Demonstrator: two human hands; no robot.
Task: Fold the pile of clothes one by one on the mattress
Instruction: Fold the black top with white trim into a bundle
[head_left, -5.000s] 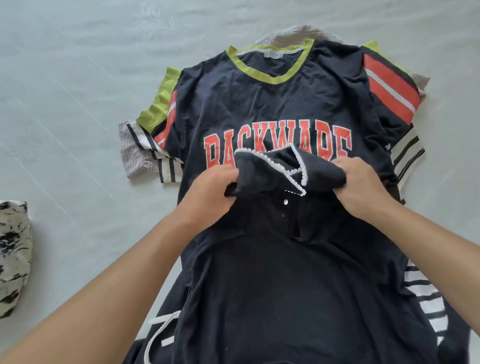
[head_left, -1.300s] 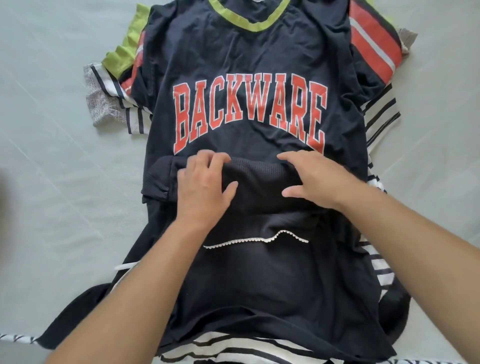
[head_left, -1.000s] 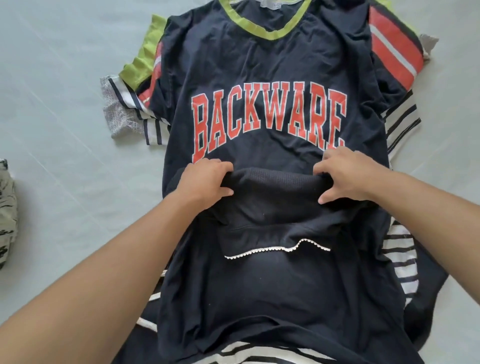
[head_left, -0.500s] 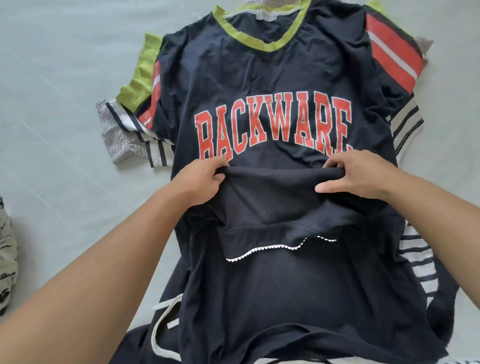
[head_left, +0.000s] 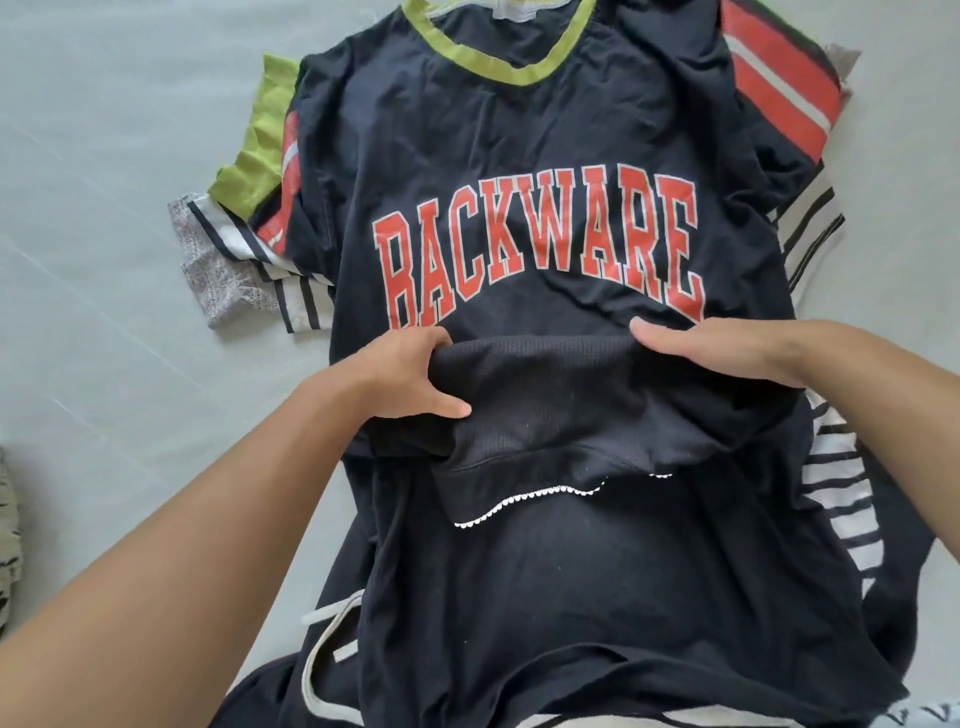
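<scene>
A bit of patterned cloth (head_left: 8, 545) can just be seen at the far-left edge of the mattress (head_left: 104, 364), well apart from everything else. Next over, the pile of clothes (head_left: 244, 260) is spread out, with green, grey-print and striped pieces poking out from under the big BACKWARE tee (head_left: 519, 156) that's laid flat on top.

The small dark top (head_left: 561, 410) with the white scalloped trim is being worked on right on that tee, just below the lettering. Its far edge is pinched at the left corner by the left hand (head_left: 400, 376), thumb over the fabric and fingers tucked under. The right corner is covered by the right hand (head_left: 727, 353), fingers laid out fairly straight along the edge; whether anything is gripped underneath can't be told.

The key relation: the garment's long axis runs left to right between both hands, and the trimmed hem lies nearer the person. So the held edge would probably be brought near, toward that hem, both hands equally close to it.
</scene>
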